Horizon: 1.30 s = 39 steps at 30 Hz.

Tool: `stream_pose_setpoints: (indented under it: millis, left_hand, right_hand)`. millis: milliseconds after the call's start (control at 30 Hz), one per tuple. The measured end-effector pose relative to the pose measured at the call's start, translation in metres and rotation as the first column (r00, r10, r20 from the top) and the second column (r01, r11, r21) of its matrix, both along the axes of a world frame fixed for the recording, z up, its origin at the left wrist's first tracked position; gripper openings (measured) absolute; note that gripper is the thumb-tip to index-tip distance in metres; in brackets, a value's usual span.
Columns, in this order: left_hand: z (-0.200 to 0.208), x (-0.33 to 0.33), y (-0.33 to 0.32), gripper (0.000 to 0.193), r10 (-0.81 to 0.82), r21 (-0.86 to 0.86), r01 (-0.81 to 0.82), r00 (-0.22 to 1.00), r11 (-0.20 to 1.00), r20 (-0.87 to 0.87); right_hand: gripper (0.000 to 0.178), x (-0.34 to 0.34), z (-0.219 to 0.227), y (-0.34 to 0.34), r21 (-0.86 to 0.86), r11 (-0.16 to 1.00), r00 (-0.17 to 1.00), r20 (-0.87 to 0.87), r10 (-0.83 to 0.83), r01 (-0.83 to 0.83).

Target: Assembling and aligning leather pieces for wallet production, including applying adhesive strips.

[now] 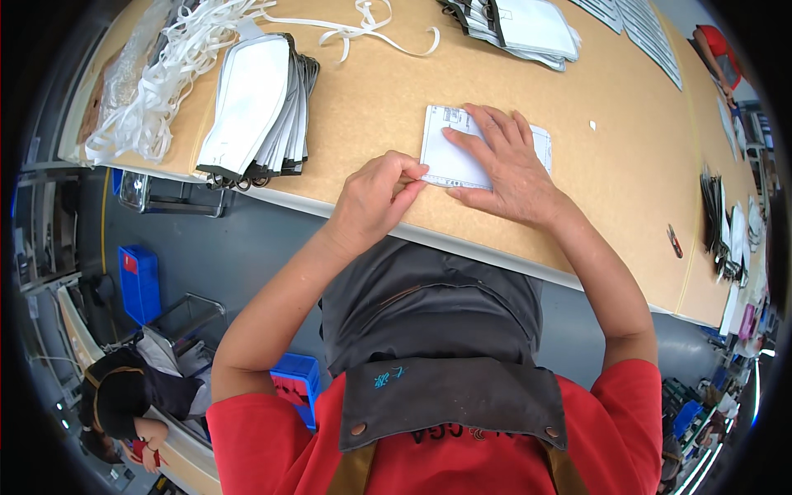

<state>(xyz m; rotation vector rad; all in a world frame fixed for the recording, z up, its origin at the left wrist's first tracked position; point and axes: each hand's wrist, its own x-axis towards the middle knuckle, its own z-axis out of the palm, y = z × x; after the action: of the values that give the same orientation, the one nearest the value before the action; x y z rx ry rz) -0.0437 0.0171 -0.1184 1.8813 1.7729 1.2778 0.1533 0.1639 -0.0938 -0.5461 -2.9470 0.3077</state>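
Observation:
A flat white piece with printed lines along its edges [444,153] lies on the tan table near the front edge. It looks like a stack or folded sheet of paper or fabric; I cannot tell which. My left hand [367,198] pinches its near left corner between thumb and forefinger. Across the top of the piece rests my right hand [516,169], fingers spread and pressing it down. The right part of the piece [542,144] shows beyond the fingers.
Clipped white panels with dark edges [247,103] stand at the left, beside tangled white straps [153,103]. Another clipped bundle [532,33] lies at the back. Small snips [675,241] rest at the right. A blue bin [139,285] and another person [124,400] are at lower left.

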Motion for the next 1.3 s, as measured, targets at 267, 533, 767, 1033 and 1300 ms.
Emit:
stream_pose_setpoints:
  millis: [267, 533, 767, 1033, 1300]
  left_hand:
    - [0.016, -0.011, 0.009, 0.065, -0.092, -0.081, 0.088, 0.995, 0.993, -0.045]
    - [0.014, -0.028, 0.052, 0.102, -0.25, -0.22, 0.206, 0.948, 0.954, -0.199]
    - [0.015, -0.026, 0.054, 0.098, -0.234, -0.233, 0.188, 0.953, 0.954, -0.19]
    - [0.017, -0.036, 0.052, 0.096, -0.284, -0.242, 0.235, 0.94, 0.941, -0.19]
    - [0.013, -0.043, 0.052, 0.094, -0.252, -0.215, 0.214, 0.953, 0.953, -0.17]
  right_hand:
    - [0.074, 0.001, 0.001, 0.0, -0.003, 1.0, 1.0, -0.009, 0.0, 0.0]
    - [0.075, 0.001, 0.001, 0.0, -0.011, 1.0, 1.0, -0.013, 0.004, -0.004]
    - [0.074, 0.003, -0.001, 0.003, -0.018, 1.0, 0.999, -0.024, 0.023, -0.024]
    - [0.075, 0.003, 0.003, 0.003, -0.058, 0.998, 0.999, -0.031, 0.024, -0.026]
    - [0.08, 0.002, 0.008, 0.005, -0.063, 0.997, 0.999, 0.001, 0.041, -0.041]
